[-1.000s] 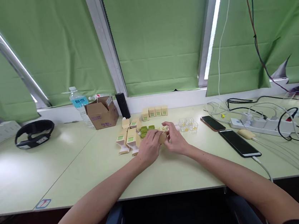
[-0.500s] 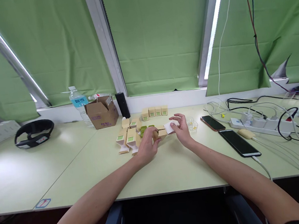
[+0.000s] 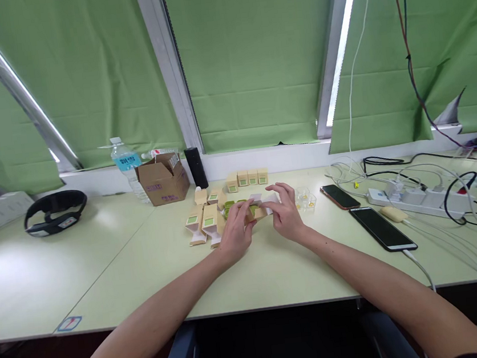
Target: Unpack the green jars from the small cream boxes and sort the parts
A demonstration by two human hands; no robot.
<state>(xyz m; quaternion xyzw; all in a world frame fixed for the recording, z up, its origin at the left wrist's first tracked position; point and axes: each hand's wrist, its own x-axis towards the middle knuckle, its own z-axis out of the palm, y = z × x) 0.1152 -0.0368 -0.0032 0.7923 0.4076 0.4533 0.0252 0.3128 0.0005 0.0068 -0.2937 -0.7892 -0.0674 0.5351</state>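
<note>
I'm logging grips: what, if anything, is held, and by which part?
A small open carton: the left hand grips its left end; the right hand is at its right-end flaps, grip unclear.

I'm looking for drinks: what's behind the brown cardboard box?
Behind the cardboard box, a plastic bottle lies, its upper side showing. The cardboard box covers part of its lower side and anything below.

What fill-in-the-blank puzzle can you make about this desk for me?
The left hand and right hand are at a small tan cardboard box whose open flaps are ___ inside.
The clear plastic bottle beside the brown cardboard carton has a ___ label.
Exactly ___ black-screened, rectangular phones lie near the long white plastic power strip.

Missing words: white; blue; two.
</note>
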